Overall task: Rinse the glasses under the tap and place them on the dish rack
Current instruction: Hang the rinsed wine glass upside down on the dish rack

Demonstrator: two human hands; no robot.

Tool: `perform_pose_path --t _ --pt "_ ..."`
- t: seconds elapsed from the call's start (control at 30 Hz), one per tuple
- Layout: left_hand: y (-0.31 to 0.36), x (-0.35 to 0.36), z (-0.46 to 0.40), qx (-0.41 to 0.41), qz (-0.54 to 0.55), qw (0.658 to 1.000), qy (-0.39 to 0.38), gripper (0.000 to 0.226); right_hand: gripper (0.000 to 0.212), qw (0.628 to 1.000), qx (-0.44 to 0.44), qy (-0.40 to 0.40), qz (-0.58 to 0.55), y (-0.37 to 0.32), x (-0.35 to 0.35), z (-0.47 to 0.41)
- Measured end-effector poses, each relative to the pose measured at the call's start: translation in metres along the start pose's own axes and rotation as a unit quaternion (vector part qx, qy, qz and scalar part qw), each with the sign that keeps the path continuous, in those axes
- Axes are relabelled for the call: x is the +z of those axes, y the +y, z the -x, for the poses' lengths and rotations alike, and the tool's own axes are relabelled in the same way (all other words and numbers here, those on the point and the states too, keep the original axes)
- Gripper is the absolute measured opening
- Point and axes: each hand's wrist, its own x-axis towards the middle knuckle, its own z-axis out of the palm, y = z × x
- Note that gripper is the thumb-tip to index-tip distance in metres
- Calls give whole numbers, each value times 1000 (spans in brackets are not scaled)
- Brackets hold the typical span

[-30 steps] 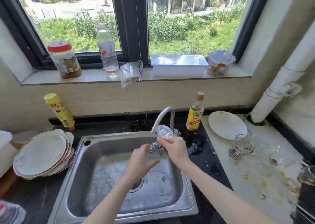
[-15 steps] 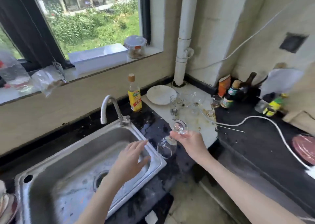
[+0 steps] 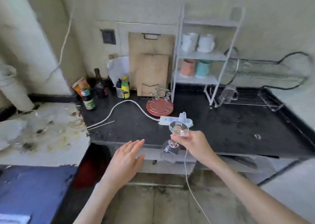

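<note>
My right hand (image 3: 194, 142) grips a clear stemmed glass (image 3: 178, 130) by its stem, upside down: the round foot is on top and the bowl hangs below, in front of the black counter's edge. My left hand (image 3: 126, 159) floats open to the left of the glass, fingers straight, touching nothing. The wire dish rack (image 3: 247, 97) stands at the back right of the black counter with one clear glass mug (image 3: 227, 92) lying on it. More glasses (image 3: 51, 128), blurred, stand on the stained white counter at left. The sink and tap are out of view.
A white power strip (image 3: 175, 120) and its cable lie just behind the held glass. A red round lid (image 3: 159, 105), bottles (image 3: 88, 96), cutting boards (image 3: 151, 65) and a white shelf with mugs (image 3: 197, 53) line the back. A thin white cord (image 3: 190, 183) hangs below my right hand.
The view has swung right, from the sink to the black counter with the dish rack. My right hand has carried the upside-down glass away from the tap; my left hand let go and hangs open.
</note>
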Motion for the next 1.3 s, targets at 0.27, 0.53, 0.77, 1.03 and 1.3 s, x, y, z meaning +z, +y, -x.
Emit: perform_pose_path --t 0.27,0.53,0.77,1.03,1.3 --pt "154 46 -142 128 11 992 -20 71 12 989 32 146 -7 67 -182 -19" --pt "236 64 -283 200 1 980 -11 81 19 968 56 245 6 107 -307 -95" --pt "288 69 -418 226 -31 974 -18 59 15 953 44 299 9 132 -397 -186" --pt "338 41 -535 220 -56 971 75 61 26 938 5 333 95 135 -494 -302" --pt "359 67 -573 100 -148 977 113 62 27 963 19 254 88 191 -539 -429"
